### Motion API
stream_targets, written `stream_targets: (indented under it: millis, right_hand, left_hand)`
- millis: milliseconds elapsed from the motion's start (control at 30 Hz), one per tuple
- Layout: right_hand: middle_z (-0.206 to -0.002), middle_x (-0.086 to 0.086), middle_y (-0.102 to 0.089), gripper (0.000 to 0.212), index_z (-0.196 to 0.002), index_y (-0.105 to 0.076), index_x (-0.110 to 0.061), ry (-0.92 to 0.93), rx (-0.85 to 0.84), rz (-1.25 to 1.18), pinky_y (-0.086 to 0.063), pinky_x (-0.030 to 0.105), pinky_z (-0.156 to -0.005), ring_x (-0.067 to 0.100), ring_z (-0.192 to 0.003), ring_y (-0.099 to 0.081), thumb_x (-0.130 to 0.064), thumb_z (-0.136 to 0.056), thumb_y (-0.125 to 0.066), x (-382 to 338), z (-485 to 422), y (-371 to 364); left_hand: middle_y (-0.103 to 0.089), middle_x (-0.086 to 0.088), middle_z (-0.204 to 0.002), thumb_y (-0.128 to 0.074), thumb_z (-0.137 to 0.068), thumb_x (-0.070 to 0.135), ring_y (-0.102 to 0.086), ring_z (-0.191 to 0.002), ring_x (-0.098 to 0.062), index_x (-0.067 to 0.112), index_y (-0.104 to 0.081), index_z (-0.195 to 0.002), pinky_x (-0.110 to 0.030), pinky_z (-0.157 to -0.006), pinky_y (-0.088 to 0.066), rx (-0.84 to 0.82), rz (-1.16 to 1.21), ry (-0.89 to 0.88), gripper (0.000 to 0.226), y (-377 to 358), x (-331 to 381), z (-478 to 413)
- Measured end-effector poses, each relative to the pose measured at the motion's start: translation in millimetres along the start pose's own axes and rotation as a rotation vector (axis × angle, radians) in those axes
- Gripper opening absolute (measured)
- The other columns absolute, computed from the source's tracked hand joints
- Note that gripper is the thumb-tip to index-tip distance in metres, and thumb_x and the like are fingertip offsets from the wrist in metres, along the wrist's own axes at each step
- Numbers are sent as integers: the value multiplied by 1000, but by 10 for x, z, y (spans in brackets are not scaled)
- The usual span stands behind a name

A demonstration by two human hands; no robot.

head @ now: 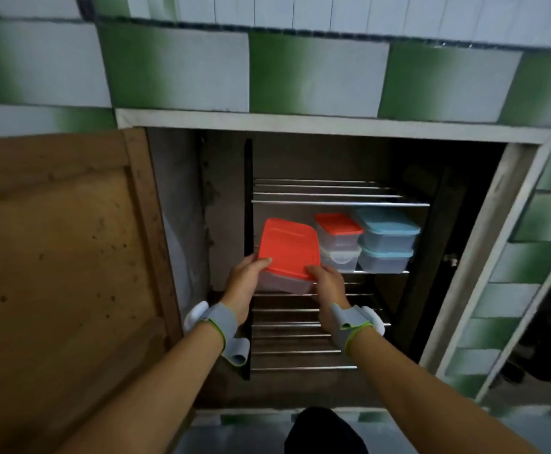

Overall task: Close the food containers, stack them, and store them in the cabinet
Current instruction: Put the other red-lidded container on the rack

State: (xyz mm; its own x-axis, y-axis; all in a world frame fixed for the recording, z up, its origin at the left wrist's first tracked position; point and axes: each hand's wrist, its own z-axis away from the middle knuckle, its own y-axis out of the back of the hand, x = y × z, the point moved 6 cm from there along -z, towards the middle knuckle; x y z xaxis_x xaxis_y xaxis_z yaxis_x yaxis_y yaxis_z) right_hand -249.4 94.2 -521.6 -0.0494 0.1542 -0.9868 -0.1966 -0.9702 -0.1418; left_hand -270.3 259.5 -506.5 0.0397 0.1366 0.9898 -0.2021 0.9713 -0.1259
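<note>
A large clear container with an orange lid (287, 249) is held in the open mouth of the cabinet (333, 124), its far end tipped up, above the near bars of a wire shelf (300, 335). The lid sits closed on it. The left hand (244, 283) grips the near left corner, thumb lying on the lid and fingers (262, 264) curled narrowly around the edge and under the clear base. The right hand (328, 283) grips the near right corner the same way, thumb on the lid and the rest wrapped beneath (the undersides of both hands are hidden). Each wrist wears a grey band with a white unit.

Farther in on the same shelf, to the right, stand two stacks just beside each other: a small orange-lidded container (339, 232) resting on a clear-lidded container (341, 258), and two blue-lidded containers (387, 239) one on the other. A second wire shelf (336, 193) spans the cabinet above them.

The wooden cabinet door (57, 257) stands swung open at the left. Green and white tiles (316, 73) cover the wall around the pale frame. The cabinet interior is dark.
</note>
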Motion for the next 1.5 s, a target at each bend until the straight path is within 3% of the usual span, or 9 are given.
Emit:
stream_targets:
  millis: [100, 200, 367, 767, 933, 1033, 1167, 1400, 1500]
  right_hand:
    - [-88, 16, -66, 20, -65, -64, -17, 9, 33, -35, -50, 53, -87, 30, -84, -59, -1, -77, -62, -27, -182, -46]
    - [-82, 9, -66, 22, -70, -65, -18, 12, 87, -39, -49, 48, -87, 26, -81, -58, 3, -75, -61, 0, -216, -82]
    - [-94, 14, -69, 47, -106, -69, -6, -1, 136, -112, -47, 43, -87, 30, -89, -61, -13, -60, -61, 50, -292, -156]
    - [-90, 10, -59, 47, -110, -61, -7, -27, 58, 92, -39, 35, -80, 25, -84, -51, -19, -64, -63, 19, -537, -212]
    - [-114, 20, -65, 43, -116, -55, -1, -13, 101, 384, -38, 30, -80, 38, -109, -59, -17, -77, -62, -59, -454, -131]
    - [-112, 19, -64, 41, -113, -50, -6, 153, 153, 559, -44, 34, -81, 39, -106, -60, -24, -78, -61, -379, -260, -186]
    - [-97, 14, -68, 28, -102, -55, -13, 403, 56, 634, -47, 35, -75, 34, -93, -63, -29, -78, -59, -991, -17, -563]
    - [-90, 8, -61, 20, -94, -61, -12, 1098, -65, 477, -46, 40, -83, 27, -91, -54, -18, -75, -59, -2446, 705, -1317]
    - [-108, 12, -55, 35, -104, -60, -10, 1303, 33, 603, -44, 40, -87, 31, -103, -48, -24, -73, -57, -2927, 875, -1580]
  left_hand:
    - [-69, 0, -108, -59, -94, 23, -63, -100, -20, 24, -66, -120, -30, -82, -47, 37, -41, -22, 27, -46, -4, -233]
    - [-71, -1, -108, -58, -92, 25, -64, -104, -25, 22, -69, -118, -40, -97, -50, 79, -84, -16, 28, -93, -109, -375]
    - [-69, 0, -99, -59, -93, 27, -61, -98, -23, 30, -70, -100, -32, -89, -46, 121, -54, -19, 13, -137, -168, -603]
    - [-67, -10, -117, -55, -86, 39, -61, -110, -34, 18, -63, -122, -47, -104, -46, 118, -141, 133, 42, -145, -412, -897]
    - [-68, -10, -109, -51, -76, 43, -62, -98, -30, 17, -64, -110, -37, -92, -50, 102, -234, 122, 45, -182, -354, -699]
    - [-67, -7, -91, -53, -74, 40, -62, -81, -26, 21, -61, -82, -31, -77, -51, 175, -430, 45, 22, -89, -92, -403]
    - [-67, -1, -105, -59, -83, 36, -63, -99, -23, 28, -62, -101, -29, -85, -51, 217, -782, -205, 21, 134, 658, -86]
    - [-62, -3, -102, -55, -74, 47, -55, -100, -29, 25, -67, -97, -39, -81, -47, 780, -1436, -872, 34, 772, 2468, 801]
    - [-54, -6, -120, -62, -70, 56, -49, -110, -29, 23, -54, -125, -40, -87, -43, 881, -1835, -690, 65, 1136, 2929, 956]
